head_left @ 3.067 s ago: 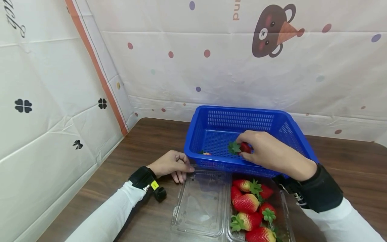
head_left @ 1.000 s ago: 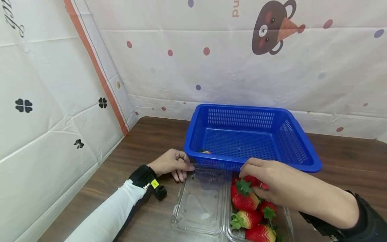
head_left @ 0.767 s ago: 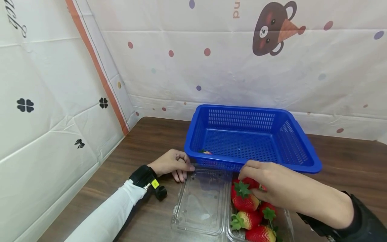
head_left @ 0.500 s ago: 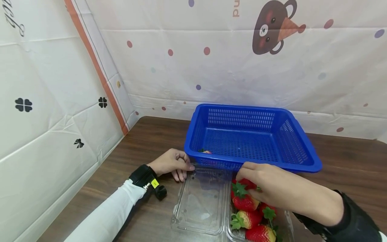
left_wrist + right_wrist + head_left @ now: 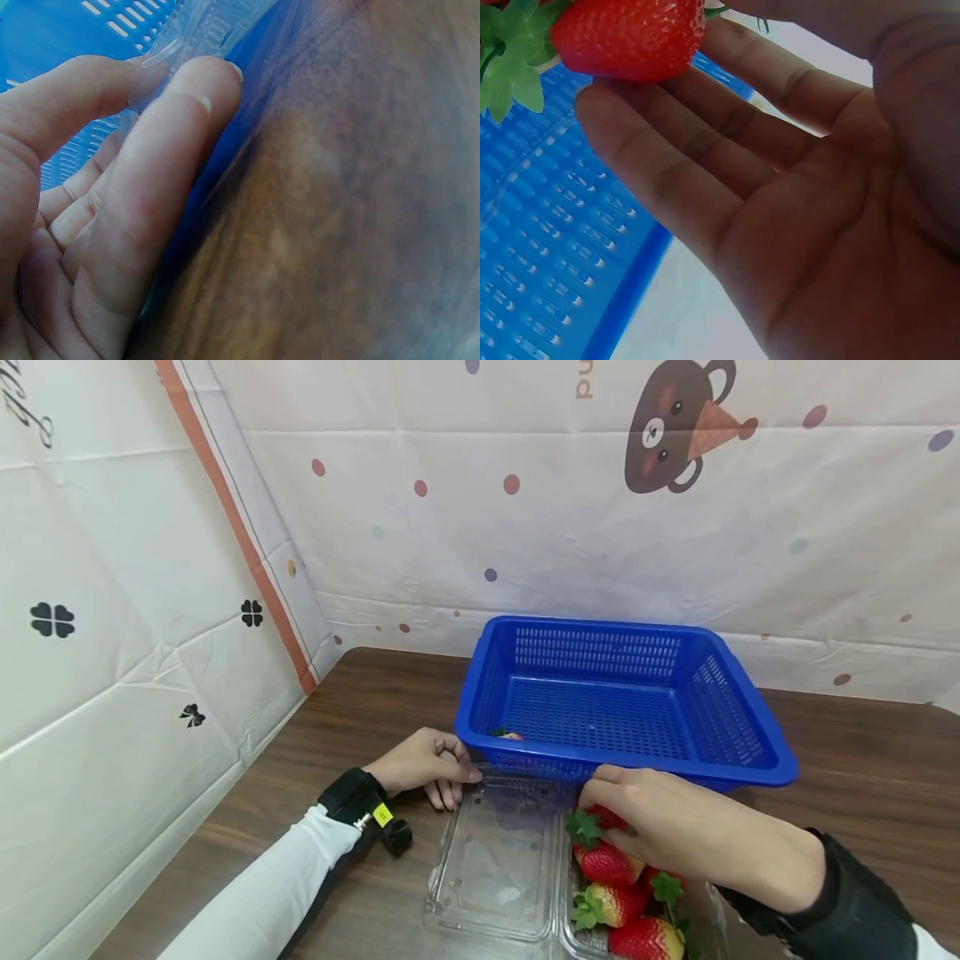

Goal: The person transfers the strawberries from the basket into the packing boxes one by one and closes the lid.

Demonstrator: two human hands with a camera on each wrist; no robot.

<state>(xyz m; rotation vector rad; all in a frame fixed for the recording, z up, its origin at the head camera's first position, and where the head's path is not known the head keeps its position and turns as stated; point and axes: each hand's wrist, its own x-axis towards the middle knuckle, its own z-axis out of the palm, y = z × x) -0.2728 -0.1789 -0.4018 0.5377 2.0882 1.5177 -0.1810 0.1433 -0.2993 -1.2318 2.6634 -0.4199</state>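
Note:
My right hand (image 5: 660,822) holds a red strawberry (image 5: 634,37) with a green leafy cap between thumb and fingers, at the far end of the clear clamshell's filled half. Several other strawberries (image 5: 611,906) lie in that half, partly hidden by the hand. At the far left corner of the clamshell's flat lid (image 5: 495,868), my left hand (image 5: 427,768) pinches the plastic edge; the left wrist view shows the clear plastic (image 5: 195,34) between thumb and finger. Just beyond both hands stands the blue basket (image 5: 600,631), with one partly visible strawberry (image 5: 512,736) in its near left corner.
Everything stands on a dark wooden table (image 5: 375,693). A white printed cloth (image 5: 420,543) hangs behind it and along the left side. The basket's near rim is right against the clamshell's far edge.
Since the oldest frame, my right hand has brought a strawberry from the basket to the clamshell. Over the last second it has shifted slightly left and nearer. The left hand stays put.

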